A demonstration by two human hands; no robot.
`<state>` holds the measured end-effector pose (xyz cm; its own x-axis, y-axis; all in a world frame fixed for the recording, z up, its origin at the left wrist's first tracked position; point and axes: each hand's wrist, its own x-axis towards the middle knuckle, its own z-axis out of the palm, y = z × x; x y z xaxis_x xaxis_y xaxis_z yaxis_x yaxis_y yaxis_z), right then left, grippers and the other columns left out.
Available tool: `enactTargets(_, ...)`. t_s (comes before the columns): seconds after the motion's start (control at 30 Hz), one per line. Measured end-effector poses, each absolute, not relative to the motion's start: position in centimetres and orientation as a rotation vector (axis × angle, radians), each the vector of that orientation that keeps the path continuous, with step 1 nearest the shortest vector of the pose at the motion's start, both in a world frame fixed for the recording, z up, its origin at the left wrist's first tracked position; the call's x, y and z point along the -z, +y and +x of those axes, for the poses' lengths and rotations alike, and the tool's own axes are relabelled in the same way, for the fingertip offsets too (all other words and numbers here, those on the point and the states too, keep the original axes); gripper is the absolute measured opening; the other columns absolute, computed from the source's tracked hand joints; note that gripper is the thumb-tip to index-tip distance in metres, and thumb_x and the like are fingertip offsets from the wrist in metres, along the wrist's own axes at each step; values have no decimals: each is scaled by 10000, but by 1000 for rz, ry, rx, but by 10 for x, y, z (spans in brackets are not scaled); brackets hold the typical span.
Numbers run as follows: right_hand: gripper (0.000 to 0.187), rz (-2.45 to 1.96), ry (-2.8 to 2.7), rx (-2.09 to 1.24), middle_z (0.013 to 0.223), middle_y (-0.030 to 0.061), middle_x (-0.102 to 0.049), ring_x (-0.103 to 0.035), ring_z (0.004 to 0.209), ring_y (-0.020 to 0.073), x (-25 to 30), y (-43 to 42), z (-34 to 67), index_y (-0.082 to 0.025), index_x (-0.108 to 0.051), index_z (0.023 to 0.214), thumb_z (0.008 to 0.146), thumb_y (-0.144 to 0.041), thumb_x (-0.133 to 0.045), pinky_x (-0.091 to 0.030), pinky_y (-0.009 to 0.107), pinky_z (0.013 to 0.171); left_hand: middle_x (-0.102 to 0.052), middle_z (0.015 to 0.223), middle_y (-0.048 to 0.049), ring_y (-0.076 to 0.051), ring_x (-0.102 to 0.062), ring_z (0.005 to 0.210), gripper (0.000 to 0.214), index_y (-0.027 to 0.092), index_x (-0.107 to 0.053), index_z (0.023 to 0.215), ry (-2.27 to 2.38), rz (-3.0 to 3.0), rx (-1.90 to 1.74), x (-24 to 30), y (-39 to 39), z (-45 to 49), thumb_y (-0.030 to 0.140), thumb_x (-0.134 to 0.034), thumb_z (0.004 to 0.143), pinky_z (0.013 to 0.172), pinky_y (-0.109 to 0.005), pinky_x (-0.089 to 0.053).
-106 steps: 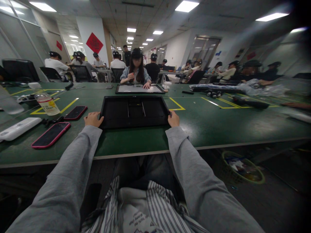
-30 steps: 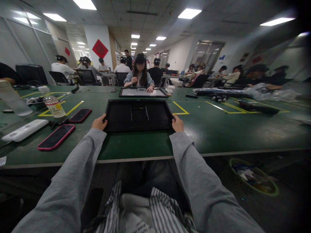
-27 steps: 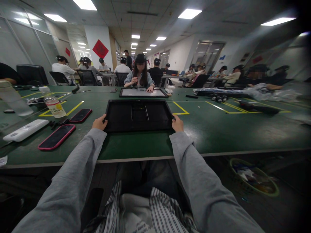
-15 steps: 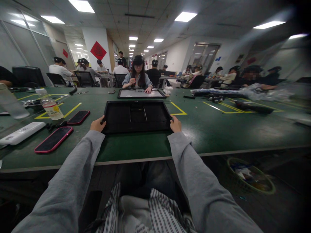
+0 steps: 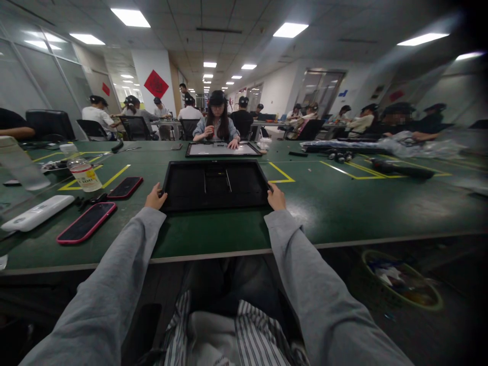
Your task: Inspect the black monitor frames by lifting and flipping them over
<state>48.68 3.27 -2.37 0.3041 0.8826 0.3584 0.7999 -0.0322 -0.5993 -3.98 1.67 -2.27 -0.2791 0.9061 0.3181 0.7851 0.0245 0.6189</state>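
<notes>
Head view. The black cover is lying directly in front of you, above the near part of the green desk. Its long axis is running left to right, from one grip to the other, and its short sides are facing your hands. Your left grip is meeting the left short side; your right grip is meeting the right short side. The two are standing about level, so neither is sitting clearly nearer to the cover. The recessed face, with two thin metal strips near its middle, is facing up towards you. The view is not showing whether the underside is resting flat or sitting slightly raised.

Grip state. Both grips are closing on the cover's edges: each is pinching its side, thumb near the rim, with the opening no wider than the edge. The fingertips beneath are staying hidden.

Surroundings. To the left of your left grip, the rear phone and the front phone are lying flat, with a white case farther left and a bottle standing behind them. Beyond the cover's far edge, a framed panel is lying before a seated co-worker, whose hand is resting on it.
</notes>
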Motion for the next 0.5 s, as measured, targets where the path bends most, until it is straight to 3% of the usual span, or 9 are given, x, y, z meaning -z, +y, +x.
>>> enactTargets(0.23, 592, -1762, -1544, -110, 1358, 124, -643, -593, 1243, 277, 31, 38, 490, -159, -537, 1456, 872, -104, -451, -455, 468, 1085, -616, 1389, -150, -289, -579, 1257, 483, 149, -672, 1286, 2261, 2038, -935, 18, 11, -41, 360, -528, 877, 1076, -419, -432)
enactTargets(0.37, 578, -1616, -1544, 64, 1368, 137, -626, -567, 1261, 265, 20, 31, 487, -148, -518, 1469, 905, -115, -398, -438, 446, 1097, -584, 1441, -114, -296, -458, 1379, 461, 218, -645, 1314, 2303, 2178, -1189, 1, -7, -31, 366, -490, 905, 1144, -525, -294)
enactTargets(0.5, 600, -1361, -1382, 367, 1418, 126, -567, -515, 1306, 250, 0, 17, 481, -208, -327, 1583, 985, -181, -284, -405, 468, 1111, -555, 1453, -169, -300, -390, 1437, 556, 168, -530, 1444, 2298, 2103, -1743, -22, -27, -18, 411, -432, 953, 1190, -527, -128)
